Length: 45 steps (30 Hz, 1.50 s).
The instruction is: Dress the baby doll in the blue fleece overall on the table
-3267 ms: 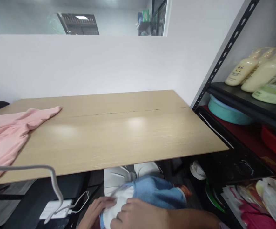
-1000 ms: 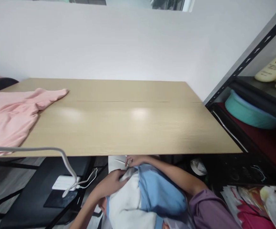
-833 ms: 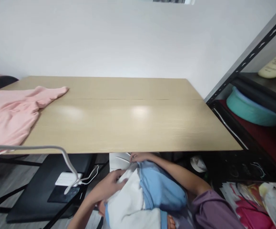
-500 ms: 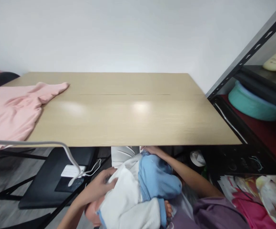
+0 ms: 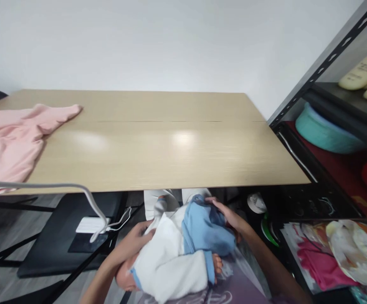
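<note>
A baby doll [image 5: 170,261] in a white and blue outfit lies across my lap, below the near edge of the wooden table [image 5: 158,147]. My left hand [image 5: 134,242] is cupped on the doll's white top near its head, fingers curled on the fabric. My right hand [image 5: 226,213] rests on the blue trousers [image 5: 207,230], fingers bent and pressing the cloth. One bare doll foot [image 5: 217,264] sticks out of a blue cuff.
A pink garment [image 5: 9,143] lies on the table's left end. A white hanger [image 5: 75,198] juts in at the near left. A black metal shelf [image 5: 329,139] on the right holds a teal bowl [image 5: 325,135], bottles [image 5: 363,71] and coloured bags [image 5: 329,249].
The doll has shifted lower onto my lap and turned. My right hand slid from the top of the blue trousers to their side. The view has tilted downward since the first frame.
</note>
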Motion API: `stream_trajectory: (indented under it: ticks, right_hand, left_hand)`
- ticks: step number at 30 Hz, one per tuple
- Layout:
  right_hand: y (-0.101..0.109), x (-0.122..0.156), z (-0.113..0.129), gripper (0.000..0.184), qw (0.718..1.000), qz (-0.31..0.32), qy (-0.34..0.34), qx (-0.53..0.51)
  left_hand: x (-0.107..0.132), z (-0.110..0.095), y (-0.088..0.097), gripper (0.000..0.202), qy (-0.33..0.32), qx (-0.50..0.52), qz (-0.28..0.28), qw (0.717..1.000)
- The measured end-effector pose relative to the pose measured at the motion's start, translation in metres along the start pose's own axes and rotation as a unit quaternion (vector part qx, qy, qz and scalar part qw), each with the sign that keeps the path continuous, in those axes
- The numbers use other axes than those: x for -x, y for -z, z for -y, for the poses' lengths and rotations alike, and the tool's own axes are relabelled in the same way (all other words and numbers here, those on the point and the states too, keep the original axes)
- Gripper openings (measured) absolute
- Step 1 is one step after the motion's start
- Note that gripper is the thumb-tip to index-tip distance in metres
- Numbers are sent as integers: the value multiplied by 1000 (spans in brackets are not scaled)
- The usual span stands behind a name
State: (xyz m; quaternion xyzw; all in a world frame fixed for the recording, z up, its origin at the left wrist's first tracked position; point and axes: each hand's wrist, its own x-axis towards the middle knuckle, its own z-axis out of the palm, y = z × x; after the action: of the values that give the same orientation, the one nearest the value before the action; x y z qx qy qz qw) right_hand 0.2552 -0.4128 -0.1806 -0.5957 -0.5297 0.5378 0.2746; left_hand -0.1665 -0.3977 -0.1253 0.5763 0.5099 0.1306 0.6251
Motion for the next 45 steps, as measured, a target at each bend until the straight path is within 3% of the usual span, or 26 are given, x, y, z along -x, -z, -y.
stream_trajectory:
  ticks: [2, 5, 7, 10, 13, 15, 21, 26, 33, 37, 42, 45]
  right_hand:
    - [5, 25, 0, 47, 994, -62, 4, 89]
    - [6, 59, 2, 44, 950, -155, 7, 272]
    - [1, 75, 6, 45, 924, -177, -6, 339]
    - [-12, 85, 17, 42, 912, -167, -55, 370]
    - [-22, 81, 27, 40, 909, -136, -125, 375]
    - [-24, 76, 30, 40, 909, -119, -138, 376]
    - [-22, 62, 11, 28, 940, -126, -66, 310]
    - [-20, 59, -11, 35, 950, -166, -5, 263]
    - [-20, 64, 6, 37, 947, -173, -93, 256]
    - [-24, 54, 13, 34, 962, -141, -76, 221]
    - [-20, 49, -5, 36, 971, -143, -22, 190]
    - [-5, 59, -20, 41, 958, -201, -27, 202]
  left_hand:
    - [0, 1, 0, 64, -4, 12, 6, 1000]
    - [1, 0, -1, 66, 1, 20, 2, 1000]
    - [2, 0, -1, 67, 8, 11, -8, 1000]
    - [2, 2, 0, 67, 14, 4, -18, 1000]
    - [1, 4, 0, 70, 14, 3, -11, 1000]
    - [1, 5, 1, 72, 15, -3, -8, 1000]
    - [1, 8, 1, 72, 29, 2, -40, 999]
    - [-3, 8, 2, 74, 31, 2, -34, 999]
    - [-3, 5, 1, 74, 32, 15, -30, 999]
    - [-6, 7, 1, 72, 29, 15, -28, 999]
    - [-7, 13, 1, 77, 25, 30, -30, 999]
    - [-5, 15, 2, 77, 37, 36, -48, 997]
